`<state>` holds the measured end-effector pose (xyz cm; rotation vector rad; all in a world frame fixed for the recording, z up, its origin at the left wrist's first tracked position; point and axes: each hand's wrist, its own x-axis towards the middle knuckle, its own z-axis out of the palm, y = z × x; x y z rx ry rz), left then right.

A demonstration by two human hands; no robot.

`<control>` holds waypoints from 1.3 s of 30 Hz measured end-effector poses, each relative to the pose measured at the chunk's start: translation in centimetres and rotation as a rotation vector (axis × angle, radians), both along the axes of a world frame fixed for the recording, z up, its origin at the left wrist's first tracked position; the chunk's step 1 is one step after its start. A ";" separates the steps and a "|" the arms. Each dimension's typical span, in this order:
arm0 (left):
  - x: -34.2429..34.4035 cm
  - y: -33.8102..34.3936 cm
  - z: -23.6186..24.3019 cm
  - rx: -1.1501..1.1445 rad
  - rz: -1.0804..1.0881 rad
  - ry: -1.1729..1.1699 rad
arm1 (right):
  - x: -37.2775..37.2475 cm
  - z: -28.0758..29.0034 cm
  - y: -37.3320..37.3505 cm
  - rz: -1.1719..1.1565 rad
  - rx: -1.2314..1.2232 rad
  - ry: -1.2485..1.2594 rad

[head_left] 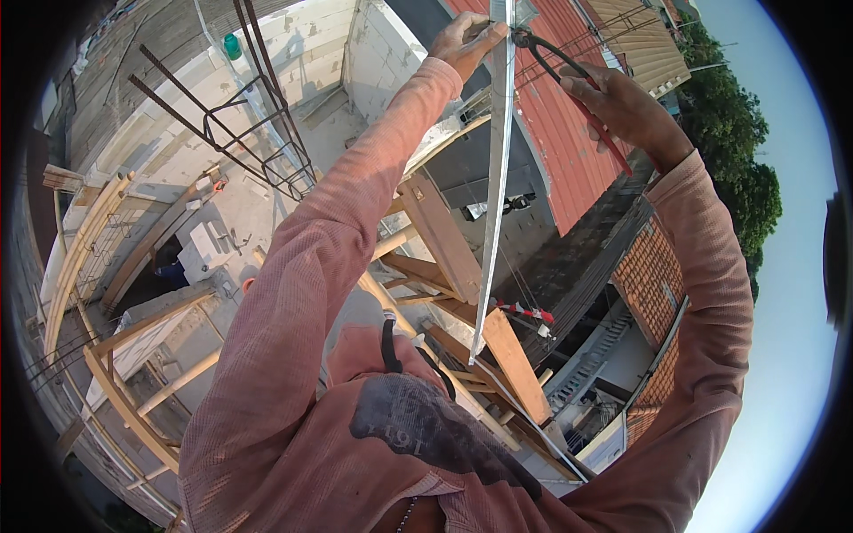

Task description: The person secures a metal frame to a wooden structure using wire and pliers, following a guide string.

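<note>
A long, thin galvanised metal strip [499, 169] stands nearly upright in front of me, its lower end hanging free over the timber. Near its top, my left hand [464, 43] is closed on the strip's left edge, thumb against the metal. My right hand [626, 111] grips a pair of pincers [569, 75] with dark arms and a red-tipped handle. The head of the pincers is at the strip's right side, close to my left thumb. Whether the jaws bite on the metal or on something thin beside it, I cannot tell.
A rebar cage [267, 133] sticks up at the left, by pale block walls [311, 35] and a green bottle [233, 46]. Below are wooden boards [515, 364] and bamboo poles [75, 258]. A red metal roof [560, 133] and tiled roof [653, 284] lie right, with a deep drop between.
</note>
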<state>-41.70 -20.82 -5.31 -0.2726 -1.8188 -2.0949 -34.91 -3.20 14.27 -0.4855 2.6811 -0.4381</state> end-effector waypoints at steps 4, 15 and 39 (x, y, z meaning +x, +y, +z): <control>0.1 0.1 0.4 0.021 0.013 -0.011 | 0.2 -0.3 0.1 0.001 0.078 0.044; -0.3 0.1 0.3 -0.086 0.044 -0.006 | 1.9 -1.2 -0.1 0.392 0.531 0.795; -0.5 -0.2 0.3 -0.062 -0.010 0.026 | 1.2 -0.5 0.5 0.343 0.593 0.532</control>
